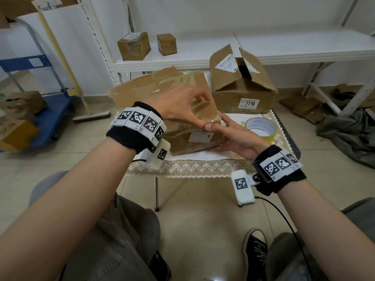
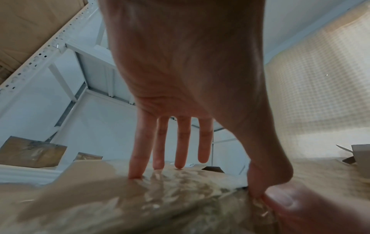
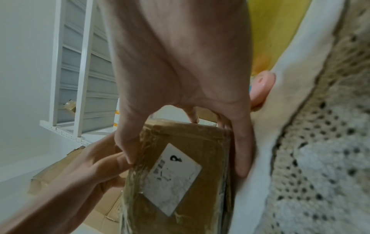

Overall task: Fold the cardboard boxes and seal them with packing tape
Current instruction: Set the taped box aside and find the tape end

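On the small table point(image 1: 203, 159), the right hand point(image 1: 233, 138) grips the box point(image 1: 194, 138) at its near end. The left hand point(image 1: 182, 104) rests straight fingers on top, thumb pressing tape down. The tape may wrinkle if pressed unevenly. The tape roll point(image 1: 260, 128) lies just beyond.

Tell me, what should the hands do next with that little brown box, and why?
Probably press the tape flat along the top edge. The left hand rests its fingers on the small brown cardboard box with a white label, its thumb meeting the right hand, which grips the box's end. The yellow-edged roll of packing tape lies unused beside it.
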`<state>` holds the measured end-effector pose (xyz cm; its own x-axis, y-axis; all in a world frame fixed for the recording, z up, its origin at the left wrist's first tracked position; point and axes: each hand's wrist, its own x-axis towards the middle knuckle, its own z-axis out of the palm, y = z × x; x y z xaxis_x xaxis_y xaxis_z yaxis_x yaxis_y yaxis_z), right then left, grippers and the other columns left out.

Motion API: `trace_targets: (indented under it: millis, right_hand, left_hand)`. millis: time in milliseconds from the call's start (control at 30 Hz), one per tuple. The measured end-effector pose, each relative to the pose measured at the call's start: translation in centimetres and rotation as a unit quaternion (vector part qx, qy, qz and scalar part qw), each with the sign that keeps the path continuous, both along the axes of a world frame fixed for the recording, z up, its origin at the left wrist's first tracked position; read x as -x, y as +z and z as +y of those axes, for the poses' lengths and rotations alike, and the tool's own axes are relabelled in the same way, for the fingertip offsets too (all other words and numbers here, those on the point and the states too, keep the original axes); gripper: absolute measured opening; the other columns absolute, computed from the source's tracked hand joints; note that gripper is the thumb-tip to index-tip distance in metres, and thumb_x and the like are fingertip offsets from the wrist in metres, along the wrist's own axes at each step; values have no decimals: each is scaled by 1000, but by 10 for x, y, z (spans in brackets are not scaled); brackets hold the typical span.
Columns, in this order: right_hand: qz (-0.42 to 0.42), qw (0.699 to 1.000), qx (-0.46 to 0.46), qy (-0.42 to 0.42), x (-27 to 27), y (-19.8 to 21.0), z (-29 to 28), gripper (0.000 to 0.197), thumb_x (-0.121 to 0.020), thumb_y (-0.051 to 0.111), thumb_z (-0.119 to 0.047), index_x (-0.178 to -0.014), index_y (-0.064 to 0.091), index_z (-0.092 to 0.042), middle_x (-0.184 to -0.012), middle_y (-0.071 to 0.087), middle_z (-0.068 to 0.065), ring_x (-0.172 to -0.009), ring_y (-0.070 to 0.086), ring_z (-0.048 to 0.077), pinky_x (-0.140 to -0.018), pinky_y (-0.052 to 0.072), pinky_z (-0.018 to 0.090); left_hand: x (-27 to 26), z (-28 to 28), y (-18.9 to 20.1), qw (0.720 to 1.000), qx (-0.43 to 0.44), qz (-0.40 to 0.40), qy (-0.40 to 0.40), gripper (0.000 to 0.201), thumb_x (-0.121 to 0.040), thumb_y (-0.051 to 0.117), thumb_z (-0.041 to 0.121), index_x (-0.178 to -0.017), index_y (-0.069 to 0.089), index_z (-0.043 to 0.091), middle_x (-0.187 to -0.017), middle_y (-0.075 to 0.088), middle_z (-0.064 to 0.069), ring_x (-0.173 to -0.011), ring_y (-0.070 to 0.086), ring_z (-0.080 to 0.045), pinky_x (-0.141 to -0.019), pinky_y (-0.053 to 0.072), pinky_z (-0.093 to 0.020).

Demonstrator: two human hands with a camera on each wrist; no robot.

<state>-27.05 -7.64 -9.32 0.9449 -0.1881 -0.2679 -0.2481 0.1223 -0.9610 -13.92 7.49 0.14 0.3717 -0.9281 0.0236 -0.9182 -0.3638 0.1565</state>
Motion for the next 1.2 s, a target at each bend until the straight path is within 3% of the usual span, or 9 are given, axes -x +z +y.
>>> trace_targets:
  millis: [167,333,433,600,667,767,867,1033,1200]
  right_hand:
    - [-1,1000,-12,-4,2,0,-3,76,-87,76,-32,-152,36,-33,-123,71,3,-108,68,23,-96,56,51]
    - [-10,1000,-20,4,4,1,-2,72,-87,76,-21,-148,41,-35,-118,73,5,-94,72,17,-95,56,50]
    - [-11,999,-31,6,5,1,-3,69,-88,75,-18,-147,43,-34,-115,74,7,-88,72,16,-95,57,49]
    - [-12,1000,-28,5,5,3,-3,60,-89,73,-13,-142,48,-24,-96,77,3,-72,69,16,-102,52,53]
    - [-5,1000,-17,20,6,5,-7,63,-82,79,-15,-139,52,-22,-112,74,16,-90,64,29,-107,47,54]
    - [13,999,44,24,9,16,-20,51,-87,72,-5,-135,56,-12,-110,74,12,-99,63,27,-91,52,36]
    - [-23,994,106,-5,18,33,-40,30,-93,63,-1,-122,67,-6,-111,69,12,-101,63,17,-97,53,33]
    - [-7,956,281,-85,35,44,-68,7,-92,70,-11,-94,76,-10,-98,75,0,-90,65,8,-69,48,13]
    - [117,896,426,-53,34,31,-67,20,-75,84,-11,-85,67,-16,-94,71,2,-96,64,22,-98,49,43]
  left_hand:
    - [3,-4,1,1000,0,-17,-8,79,-60,61,78,-119,64,26,-118,67,6,-100,58,-10,-89,52,-34]
    - [1,-6,8,999,-9,-21,-29,60,-68,72,64,-111,68,23,-112,69,8,-97,60,-8,-72,41,-16]
    - [6,-7,9,996,-25,-70,-53,54,-71,74,66,-106,67,26,-106,69,8,-94,62,-10,-75,49,-24]
    - [19,-6,7,988,13,-132,-73,43,-77,53,62,-91,65,23,-80,67,7,-72,61,-14,-68,52,-34]
    - [20,-5,3,986,20,-146,-74,25,-84,61,45,-89,66,21,-77,67,5,-68,58,-14,-64,50,-32]
    - [21,-3,-6,986,3,-149,-76,15,-86,69,33,-88,63,20,-75,63,5,-63,54,-13,-58,47,-29]
    - [24,-4,-12,987,-7,-141,-74,10,-84,67,28,-89,63,20,-78,64,5,-69,58,-14,-64,50,-31]
    - [25,-8,-8,993,10,-112,-41,18,-81,66,45,-82,66,27,-80,65,11,-76,60,-9,-72,55,-35]
    - [20,-10,-7,993,11,-118,-15,41,-74,52,69,-82,64,31,-88,64,13,-82,61,-11,-66,51,-31]
